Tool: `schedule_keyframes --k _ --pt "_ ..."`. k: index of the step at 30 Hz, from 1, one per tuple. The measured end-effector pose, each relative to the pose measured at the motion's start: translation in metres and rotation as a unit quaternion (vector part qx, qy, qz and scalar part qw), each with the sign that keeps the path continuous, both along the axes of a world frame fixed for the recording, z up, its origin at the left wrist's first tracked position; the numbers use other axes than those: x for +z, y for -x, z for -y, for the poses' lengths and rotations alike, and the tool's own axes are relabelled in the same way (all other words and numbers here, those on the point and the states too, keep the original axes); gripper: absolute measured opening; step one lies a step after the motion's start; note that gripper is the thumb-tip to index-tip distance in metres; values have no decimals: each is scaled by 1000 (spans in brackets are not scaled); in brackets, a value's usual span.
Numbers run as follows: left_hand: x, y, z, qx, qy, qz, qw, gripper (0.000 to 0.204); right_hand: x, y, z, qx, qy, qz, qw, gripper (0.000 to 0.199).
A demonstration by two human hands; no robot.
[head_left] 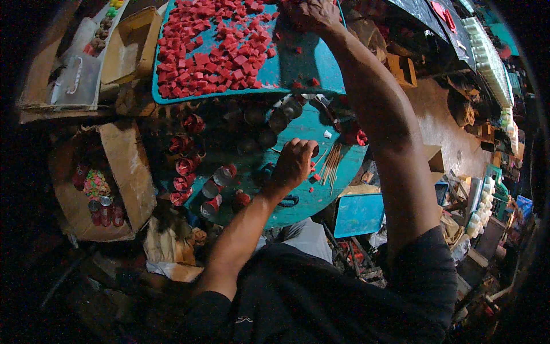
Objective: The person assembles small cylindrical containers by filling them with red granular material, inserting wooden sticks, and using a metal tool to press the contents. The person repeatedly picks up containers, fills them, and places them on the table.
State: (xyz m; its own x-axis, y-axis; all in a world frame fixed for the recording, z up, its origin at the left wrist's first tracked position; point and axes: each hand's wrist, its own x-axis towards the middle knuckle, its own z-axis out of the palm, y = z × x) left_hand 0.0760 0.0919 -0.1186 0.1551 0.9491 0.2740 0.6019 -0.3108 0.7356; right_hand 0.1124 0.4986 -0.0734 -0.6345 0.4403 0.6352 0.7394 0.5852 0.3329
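Observation:
A blue tray [314, 54] at the far side holds many red cube-like chunks [215, 63], heaped mostly to its left. My right hand [309, 14] reaches over the tray's far right part, its fingers curled down and partly in shadow; what they grip is hidden. Over the round green table [252, 192], my left hand [293, 163] is closed around something small and dark, mostly covered by the fingers. Just right of it lie thin wooden sticks [330, 166] and a few red bits. Metal cups [281, 118] stand beyond it; tins with red on them [212, 189] stand to its left.
More red-filled cups [183, 166] line the table's left. An open cardboard box [123, 172] with cans stands farther left. A wooden tray [132, 46] is at the upper left. Beside the table at right sits a blue board [359, 215]. White goods [484, 51] are stacked far right.

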Motion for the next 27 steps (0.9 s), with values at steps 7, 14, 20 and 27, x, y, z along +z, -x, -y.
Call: schedule_keyframes --k 7,14,20,27 --pt "-4 2 -1 -11 -8 3 1000 35 21 -3 9 35 195 -51 979 47" --pt "1 -2 -10 -32 10 -4 999 20 23 -1 -12 168 140 25 975 33" --pt "5 -5 -10 6 17 -2 1000 21 6 -6 -32 111 267 -108 951 20" --pt "4 0 -10 -16 21 44 999 24 73 -109 58 398 507 -465 606 26"
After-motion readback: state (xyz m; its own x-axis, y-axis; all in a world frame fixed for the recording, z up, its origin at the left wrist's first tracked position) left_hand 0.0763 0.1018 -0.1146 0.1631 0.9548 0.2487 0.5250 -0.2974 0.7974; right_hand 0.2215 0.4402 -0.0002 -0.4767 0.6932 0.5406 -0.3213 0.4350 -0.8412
